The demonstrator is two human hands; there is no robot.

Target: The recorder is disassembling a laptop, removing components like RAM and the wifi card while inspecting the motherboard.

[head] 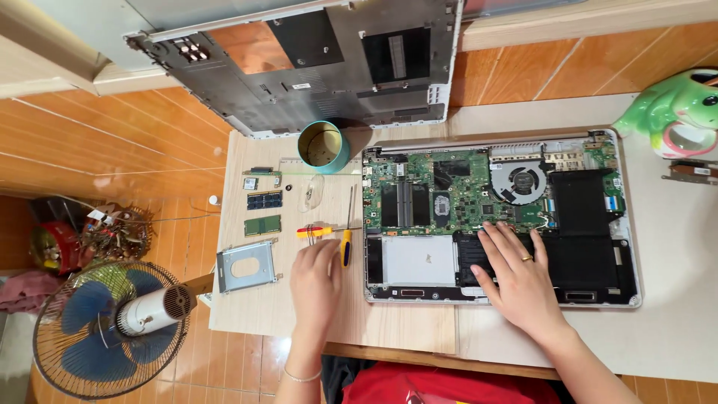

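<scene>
At the back edge of the wooden tabletop (254, 314) a teal cup (323, 147) stands just in front of the detached grey laptop bottom cover (299, 63), which leans up beyond that edge. Near the left edge lie a small wireless card (250, 183), two memory modules (264, 212), one blue-black and one green, and a metal drive bracket (246, 265) closest to the front. At the far right a green frog figurine (673, 112) sits by the back edge, and off the table's left front corner a blue-bladed fan (105, 329) stands on the floor.
</scene>
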